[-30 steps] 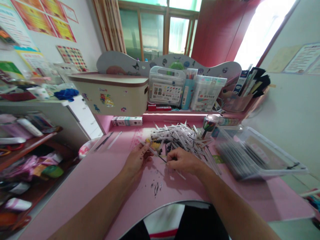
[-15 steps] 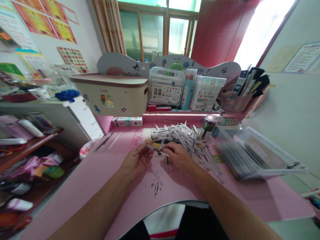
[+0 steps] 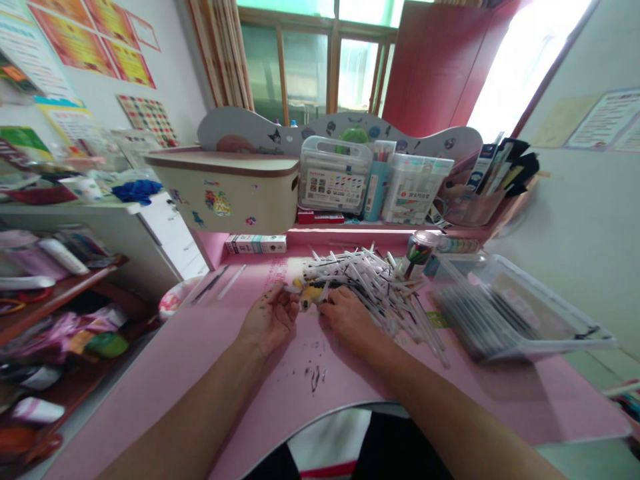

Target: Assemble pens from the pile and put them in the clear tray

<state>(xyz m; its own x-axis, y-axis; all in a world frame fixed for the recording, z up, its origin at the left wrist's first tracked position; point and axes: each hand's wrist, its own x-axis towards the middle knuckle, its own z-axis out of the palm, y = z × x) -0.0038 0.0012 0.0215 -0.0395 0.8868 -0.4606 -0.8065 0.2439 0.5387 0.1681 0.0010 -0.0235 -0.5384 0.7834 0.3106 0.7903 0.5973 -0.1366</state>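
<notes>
My left hand point(image 3: 270, 320) is palm up over the pink desk point(image 3: 230, 373), its fingers curled around a short white pen tube point(image 3: 292, 289). To its right, my right hand point(image 3: 347, 319) is palm down with fingers bent together at the near left edge of a pile of white pen tubes and dark refills point(image 3: 367, 273). What its fingertips grip, if anything, is hidden. Between the hands sits a small yellow object point(image 3: 312, 295) with dark parts, its kind unclear. Black ink-like smears point(image 3: 315, 379) mark the desk nearer to me.
A clear plastic bin point(image 3: 545, 343) of slim dark sticks stands at right. Behind the pile is a clear jar of pens point(image 3: 417, 252). A few thin sticks point(image 3: 231, 281) lie at left. A cream storage box point(image 3: 230, 200) and marker cases point(image 3: 333, 177) stand on the shelf.
My hands have drawn slightly apart. The pale tube that stretched between them no longer spans the gap, and my right fingers have come down toward the desk beside the pile.
</notes>
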